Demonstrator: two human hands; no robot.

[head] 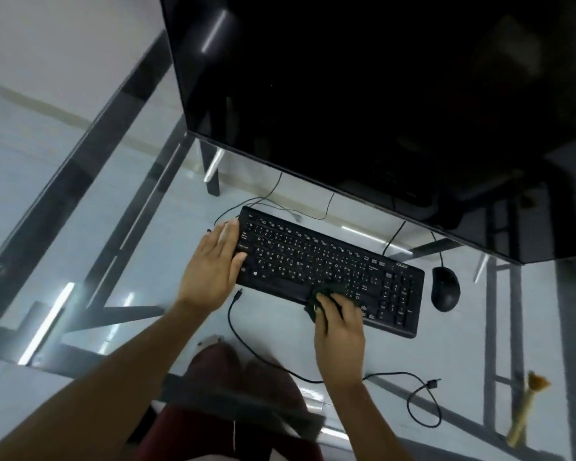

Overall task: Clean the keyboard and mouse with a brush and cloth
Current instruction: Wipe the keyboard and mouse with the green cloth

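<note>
I see my left hand (213, 261) flat, fingers spread, steadying the black plastic keyboard (330, 271) — right hand (338, 319) presses a dark crumpled cloth (326, 292) onto its keys, fingers bunched.

The flat black plastic keyboard (330, 271) with pale key legends lies slanted, its left end farther away. A crumpled dark cloth (326, 294) sits on its near edge (partly covered). The black oval mouse (445, 288) rests just right of it. A tan-bristled brush (527, 407) with a pale handle lies near right, well apart.
</note>
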